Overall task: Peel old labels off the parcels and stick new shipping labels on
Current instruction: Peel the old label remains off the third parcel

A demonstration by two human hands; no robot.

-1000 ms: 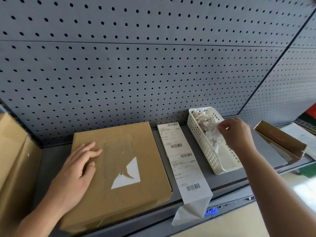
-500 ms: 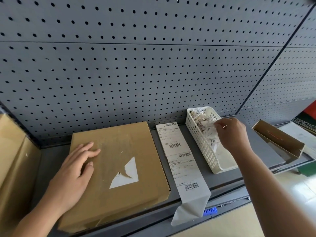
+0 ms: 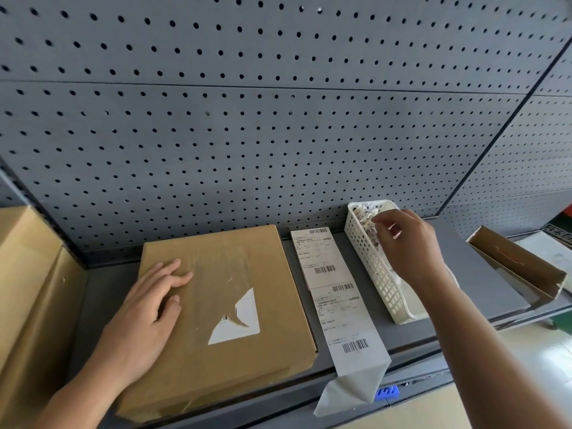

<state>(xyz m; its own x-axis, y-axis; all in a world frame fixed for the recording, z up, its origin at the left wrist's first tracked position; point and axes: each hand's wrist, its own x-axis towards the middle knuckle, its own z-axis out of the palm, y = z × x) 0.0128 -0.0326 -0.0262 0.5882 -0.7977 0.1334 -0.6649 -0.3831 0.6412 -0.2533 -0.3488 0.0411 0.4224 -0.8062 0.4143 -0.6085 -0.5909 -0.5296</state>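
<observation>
Pressing flat on parcel (image 3: 244, 261): left hand (image 3: 145, 308), fingers straight | right hand (image 3: 408, 243) curled over basket (image 3: 382, 281), contents unclear

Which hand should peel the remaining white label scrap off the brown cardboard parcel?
Likely right: left hand lies flat on the parcel, steadying it; right hand, over the white plastic basket, can reach over.

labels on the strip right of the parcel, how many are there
2. The far label lies by the pegboard; the near label continues toward the shelf edge. The tail hanging over the edge looks blank; more could lie underneath.
</observation>
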